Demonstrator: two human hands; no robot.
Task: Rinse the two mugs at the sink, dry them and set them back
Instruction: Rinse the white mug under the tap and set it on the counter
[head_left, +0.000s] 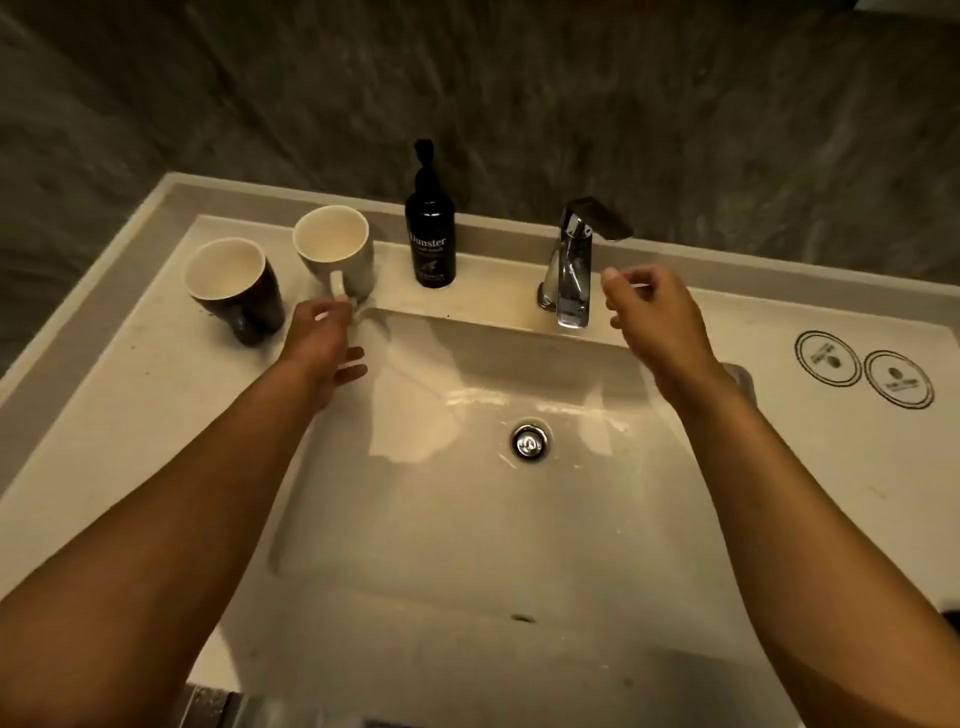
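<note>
Two mugs stand upright on the counter left of the sink (467, 519). The black mug (236, 291) is at the far left, the white mug (335, 254) beside it with its handle turned toward me. My left hand (322, 343) is at the white mug's handle, fingertips touching or just short of it; I cannot tell if it grips. My right hand (654, 317) hovers open just right of the chrome faucet (571, 270), fingers loosely curled, holding nothing. No water runs.
A black pump bottle of hand wash (430, 239) stands between the white mug and the faucet. Two round printed coasters (862, 369) lie on the counter at the right. A dark stone wall rises behind. The drain (530, 441) sits mid-basin.
</note>
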